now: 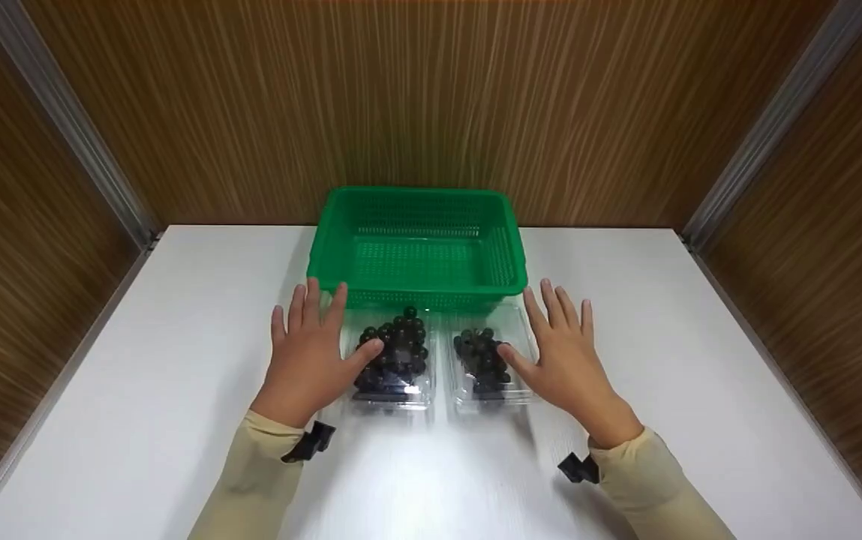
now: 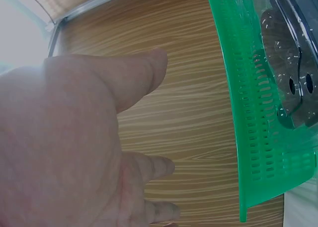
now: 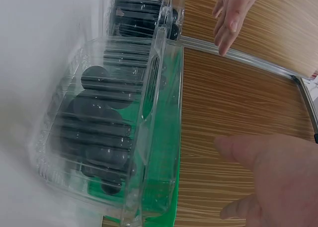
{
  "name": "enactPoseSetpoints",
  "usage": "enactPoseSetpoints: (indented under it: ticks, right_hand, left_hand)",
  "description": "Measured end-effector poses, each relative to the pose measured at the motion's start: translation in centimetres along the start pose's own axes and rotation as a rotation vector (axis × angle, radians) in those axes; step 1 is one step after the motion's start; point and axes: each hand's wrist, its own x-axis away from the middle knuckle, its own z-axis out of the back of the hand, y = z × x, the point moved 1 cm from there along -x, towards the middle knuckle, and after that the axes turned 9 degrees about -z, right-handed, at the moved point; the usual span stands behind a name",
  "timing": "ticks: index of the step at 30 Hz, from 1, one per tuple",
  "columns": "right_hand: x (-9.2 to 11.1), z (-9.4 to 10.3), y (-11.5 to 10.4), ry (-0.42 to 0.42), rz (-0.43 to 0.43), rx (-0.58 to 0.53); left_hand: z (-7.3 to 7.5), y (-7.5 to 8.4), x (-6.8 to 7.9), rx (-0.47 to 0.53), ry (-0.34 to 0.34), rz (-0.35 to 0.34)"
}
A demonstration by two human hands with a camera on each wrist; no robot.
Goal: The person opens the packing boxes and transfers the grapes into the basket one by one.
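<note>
Two clear plastic clamshell boxes of dark grapes lie side by side on the white table. The left box [image 1: 393, 397] has the larger bunch of grapes [image 1: 400, 356]; a smaller bunch of grapes [image 1: 485, 364] sits in the right box [image 1: 468, 401]. Above the left box's outer side hovers my left hand [image 1: 310, 364], fingers spread and holding nothing. My right hand [image 1: 569, 360] is likewise spread and bare, over the outer side of the right box. In the right wrist view a gap shows between that hand [image 3: 278, 177] and the closed box [image 3: 94, 137].
Just behind the boxes, a green plastic basket [image 1: 419, 291] with slotted sides stands against the wood-grain back wall [image 1: 431, 112]. Wood-grain panels [image 1: 18, 187] with metal edging close in the white table [image 1: 213, 300] on the left and right.
</note>
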Motion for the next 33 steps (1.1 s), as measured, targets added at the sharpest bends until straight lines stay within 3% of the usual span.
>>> enactPoseSetpoints:
  ticks: [23,33]
  right_hand:
    - [0.0,-0.2,-0.1,-0.018,0.038,0.001]
    - [0.1,-0.4,-0.4,-0.038,0.095,-0.002]
  left_hand:
    - [-0.1,1.4,0.1,0.006,0.005,-0.046]
    - [-1.9,2.3,-0.2,0.025,-0.076,-0.092]
